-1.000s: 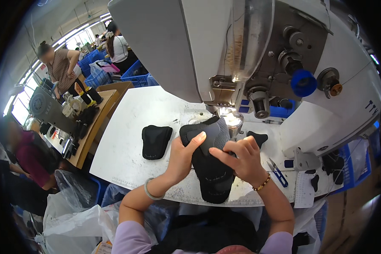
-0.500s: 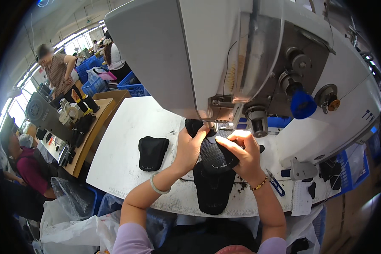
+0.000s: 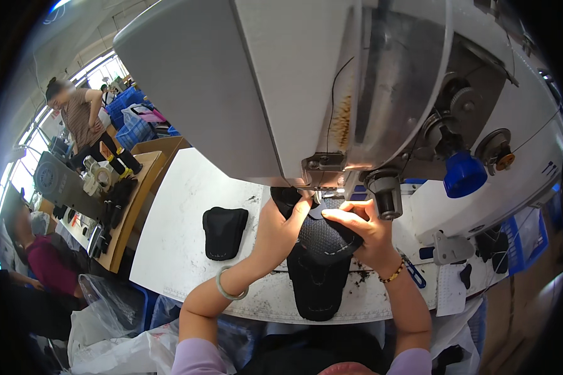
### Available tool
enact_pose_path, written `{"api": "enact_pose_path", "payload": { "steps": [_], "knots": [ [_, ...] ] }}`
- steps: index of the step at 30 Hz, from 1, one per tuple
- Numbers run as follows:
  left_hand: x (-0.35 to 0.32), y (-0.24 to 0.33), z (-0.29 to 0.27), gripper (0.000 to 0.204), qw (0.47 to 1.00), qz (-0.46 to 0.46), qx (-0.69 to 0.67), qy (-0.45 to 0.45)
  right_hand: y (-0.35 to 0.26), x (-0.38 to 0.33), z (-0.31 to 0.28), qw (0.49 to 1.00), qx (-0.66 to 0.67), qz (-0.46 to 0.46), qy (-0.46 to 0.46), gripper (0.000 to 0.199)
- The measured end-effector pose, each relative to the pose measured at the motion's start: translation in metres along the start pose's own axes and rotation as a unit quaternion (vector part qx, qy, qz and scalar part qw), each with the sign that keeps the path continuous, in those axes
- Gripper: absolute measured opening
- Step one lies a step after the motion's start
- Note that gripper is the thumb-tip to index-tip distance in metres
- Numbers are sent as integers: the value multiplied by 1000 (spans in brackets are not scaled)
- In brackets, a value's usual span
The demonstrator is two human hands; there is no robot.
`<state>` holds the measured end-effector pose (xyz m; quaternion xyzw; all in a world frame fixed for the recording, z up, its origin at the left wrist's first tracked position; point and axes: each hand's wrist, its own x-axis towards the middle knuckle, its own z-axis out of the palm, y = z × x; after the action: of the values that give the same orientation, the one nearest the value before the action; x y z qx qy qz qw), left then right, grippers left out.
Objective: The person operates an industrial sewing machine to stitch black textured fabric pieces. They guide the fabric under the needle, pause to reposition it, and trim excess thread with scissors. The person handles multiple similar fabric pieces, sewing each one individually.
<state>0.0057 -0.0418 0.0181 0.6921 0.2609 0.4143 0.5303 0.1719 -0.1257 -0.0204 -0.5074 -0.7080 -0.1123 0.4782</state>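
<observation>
- My left hand (image 3: 280, 226) lies flat on the left side of the black shoe upper (image 3: 319, 250), fingers stretched forward and pressing down on it, thumb tip close under the sewing machine (image 3: 331, 94) head.
- My right hand (image 3: 361, 230) presses the right side of the same upper, fingers pointing left across its textured top; neither hand is clenched, both hold the piece down rather than gripping around it.
- The upper sits between my two hands, directly below the machine's needle area; its front end reaches under the head, and its long dark rear part hangs toward me over the front edge of the white counter (image 3: 181, 237).
- A small grey patch (image 3: 317, 211) lies on the upper just ahead of my fingertips.
- A second black piece (image 3: 224, 232) lies on the counter to the left of my left hand, apart from it.
- A pale green bangle (image 3: 230, 289) is on my left wrist, a beaded bracelet (image 3: 392, 273) on my right.
- Off to the far left, another person (image 3: 81, 122) stands beside blue crates (image 3: 128, 119).
</observation>
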Motion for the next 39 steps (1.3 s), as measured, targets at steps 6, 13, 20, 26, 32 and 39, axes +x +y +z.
{"api": "enact_pose_path", "payload": {
  "steps": [6,13,20,26,32,39],
  "knots": [
    [8,-9,-15,20,989,-85,-102,-70,-8,0,-2,994,-96,-54,6,39],
    [20,-23,-18,17,957,-104,-258,-80,-21,2,4,991,-131,-39,17,49],
    [23,-27,-14,15,953,-88,-281,-72,-21,2,6,988,-145,-29,35,54],
    [25,-26,-11,15,946,-108,-296,-72,-19,-8,7,979,-170,-92,62,40],
    [22,-21,-15,17,944,-112,-297,-91,-11,-9,-1,973,-206,-91,44,37],
    [13,-29,-8,20,974,-64,-216,-30,1,-10,-4,980,-175,-82,55,36]
  ]
}}
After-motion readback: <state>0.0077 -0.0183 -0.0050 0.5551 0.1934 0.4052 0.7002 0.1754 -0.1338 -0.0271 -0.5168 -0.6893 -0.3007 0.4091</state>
